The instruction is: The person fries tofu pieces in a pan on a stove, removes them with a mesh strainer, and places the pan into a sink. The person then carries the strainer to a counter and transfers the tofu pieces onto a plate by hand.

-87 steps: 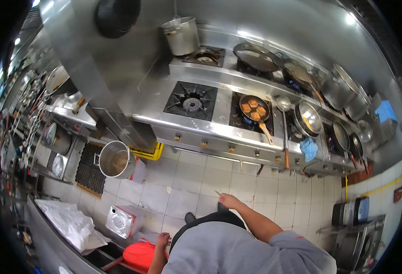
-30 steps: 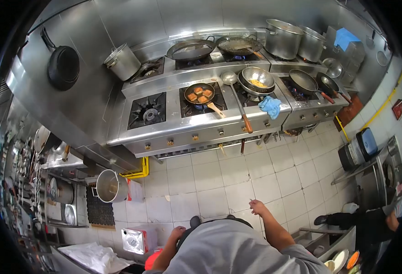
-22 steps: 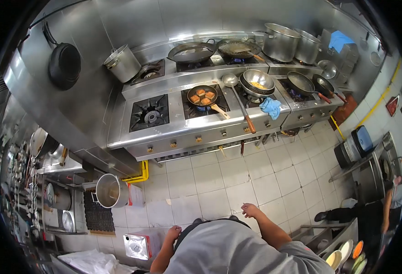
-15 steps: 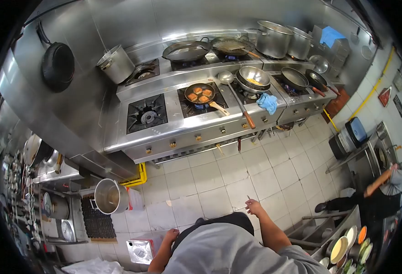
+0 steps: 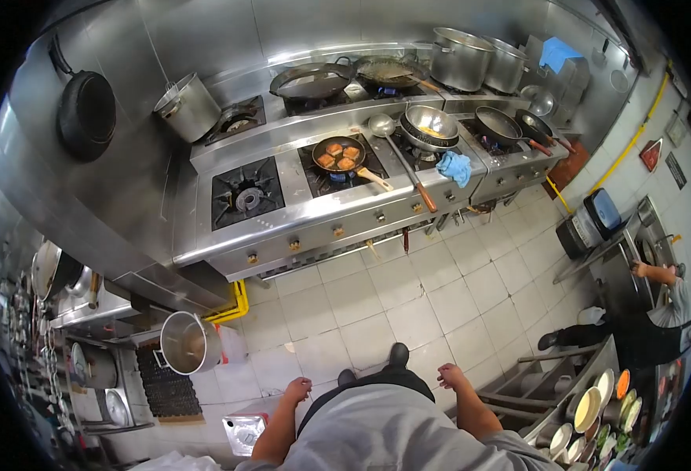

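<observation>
My left hand (image 5: 298,388) hangs beside my hip with its fingers curled; I see nothing in it. On the other side, my right hand (image 5: 450,377) is held low over the floor, fingers closed. Whether a thin object is still in it I cannot make out. Both hands are well away from the stove (image 5: 314,231). On a lit front burner sits a frying pan (image 5: 326,147) with several browned pieces of food (image 5: 346,163). To its right a long-handled ladle (image 5: 402,161) lies across the stove, near stacked metal bowls (image 5: 432,125) and a blue cloth (image 5: 454,168).
Woks (image 5: 311,85) and tall stockpots (image 5: 461,61) stand along the back burners. A large pot (image 5: 190,343) is at the left, near a square tin (image 5: 243,433). A co-worker (image 5: 659,330) stands at the right, by a rack with food containers (image 5: 586,408).
I have stepped, and my shoes now show ahead of me. My right hand has swung back and down; the thin object at its fingers no longer shows. The co-worker's arm has moved.
</observation>
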### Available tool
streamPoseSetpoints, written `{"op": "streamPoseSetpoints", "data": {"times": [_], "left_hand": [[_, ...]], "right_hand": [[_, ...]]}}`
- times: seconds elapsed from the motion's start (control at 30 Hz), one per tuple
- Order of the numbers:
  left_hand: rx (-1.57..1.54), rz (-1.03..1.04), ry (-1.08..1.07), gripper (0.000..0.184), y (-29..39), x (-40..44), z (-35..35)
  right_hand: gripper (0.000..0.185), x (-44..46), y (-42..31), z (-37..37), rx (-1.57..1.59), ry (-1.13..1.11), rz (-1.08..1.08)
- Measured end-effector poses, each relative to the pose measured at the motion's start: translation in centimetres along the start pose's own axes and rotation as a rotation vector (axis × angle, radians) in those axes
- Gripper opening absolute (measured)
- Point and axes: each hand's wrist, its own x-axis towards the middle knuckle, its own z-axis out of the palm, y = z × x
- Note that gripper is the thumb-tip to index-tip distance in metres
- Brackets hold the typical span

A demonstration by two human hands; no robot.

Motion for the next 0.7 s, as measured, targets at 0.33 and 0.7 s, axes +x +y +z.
{"op": "streamPoseSetpoints", "data": {"times": [0.33, 0.7], "left_hand": [[0.462, 0.834, 0.059, 0.025, 17.4, -6.9, 3.5], [0.669, 1.392, 0.03, 0.031, 30.8, -14.3, 7.0]], "right_hand": [[0.02, -4.3, -14.6, 6.6, 0.199, -0.258, -0.33], [0.03, -12.2, -26.0, 17.4, -0.421, -0.444, -0.907]]}}
